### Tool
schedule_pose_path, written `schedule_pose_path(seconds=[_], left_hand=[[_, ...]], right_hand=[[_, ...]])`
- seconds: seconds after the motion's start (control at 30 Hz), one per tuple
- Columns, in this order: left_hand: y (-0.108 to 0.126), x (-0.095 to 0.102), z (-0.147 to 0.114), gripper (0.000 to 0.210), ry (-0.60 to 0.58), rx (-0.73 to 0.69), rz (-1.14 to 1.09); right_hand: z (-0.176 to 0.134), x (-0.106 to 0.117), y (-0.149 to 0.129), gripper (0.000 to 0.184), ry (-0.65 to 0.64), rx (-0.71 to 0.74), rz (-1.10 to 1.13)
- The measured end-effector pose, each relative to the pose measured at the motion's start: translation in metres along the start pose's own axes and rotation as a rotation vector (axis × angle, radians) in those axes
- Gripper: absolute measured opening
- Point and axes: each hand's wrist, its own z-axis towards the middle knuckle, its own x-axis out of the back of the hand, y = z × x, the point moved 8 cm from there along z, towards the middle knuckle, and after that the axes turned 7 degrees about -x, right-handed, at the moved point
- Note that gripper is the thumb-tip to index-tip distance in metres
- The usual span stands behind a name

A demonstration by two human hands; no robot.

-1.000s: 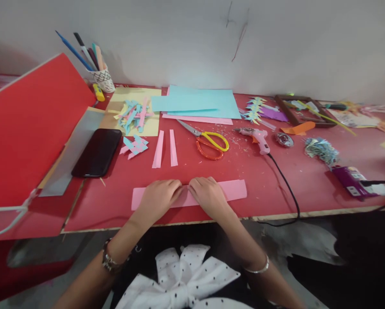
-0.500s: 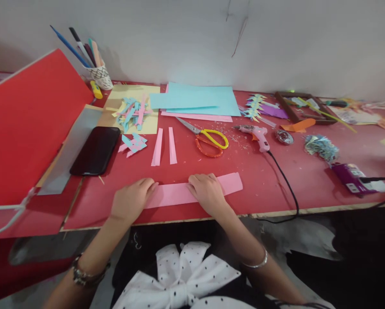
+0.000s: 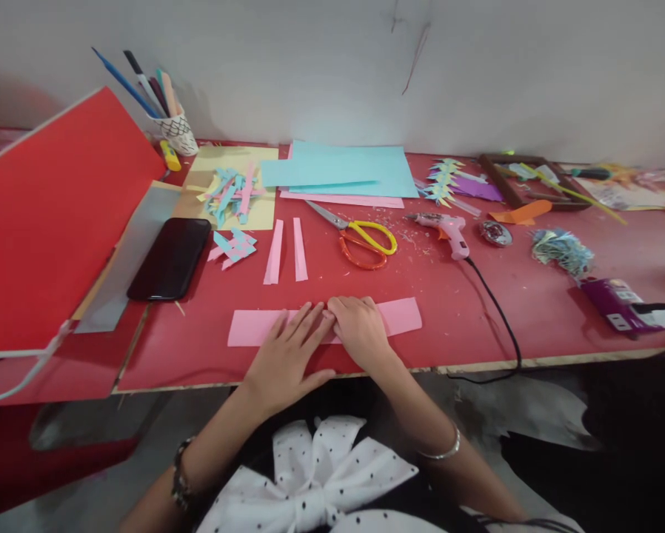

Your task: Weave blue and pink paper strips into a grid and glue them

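Note:
A long pink paper strip point(image 3: 253, 328) lies along the front of the red table, its middle covered by both hands. My left hand point(image 3: 291, 355) rests flat on it with fingers spread, holding nothing, its fingertips close to the other hand. My right hand point(image 3: 361, 332) is closed over the strip right of its middle, fingers curled and pressed on the paper; the fingertips are partly hidden. Beyond them lie two narrow folded pink strips point(image 3: 274, 252) and scissors point(image 3: 360, 235) with yellow and orange handles.
A black phone point(image 3: 169, 259) lies left, beside a raised red folder point(image 3: 60, 222). Blue paper sheets point(image 3: 343, 166) and a pile of cut strips point(image 3: 232, 196) are behind. To the right sit a pink glue gun point(image 3: 446, 229), its black cord crossing the table edge, and a purple power adapter point(image 3: 615, 305).
My left hand has moved right from the strip's left end, opening from a pinch to lie flat near its middle. The right hand stays in nearly the same place.

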Motion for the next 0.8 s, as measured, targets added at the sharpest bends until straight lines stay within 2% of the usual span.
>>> schedule_pose_path(seconds=[0.17,0.3,0.63,0.73,0.8], left_hand=[[-0.016,-0.006,-0.016,0.075,-0.17,-0.066,-0.078],[-0.031,-0.006,-0.035,0.075,-0.218,-0.084,-0.094],[-0.08,0.006,-0.103,0.065,-0.163,0.048,0.025],[-0.08,0.015,-0.105,0.06,-0.105,0.036,0.045],[-0.073,0.022,-0.094,0.058,-0.034,0.022,0.053]], right_hand=[[0.001,0.001,0.0,0.021,-0.022,-0.041,-0.051],[0.001,0.001,0.0,0.02,-0.021,-0.046,-0.061],[0.002,0.003,0.001,0.02,0.027,-0.037,-0.075],[0.004,0.004,0.0,0.02,0.05,-0.011,-0.073],[0.007,0.004,-0.001,0.02,0.057,0.001,-0.068]])
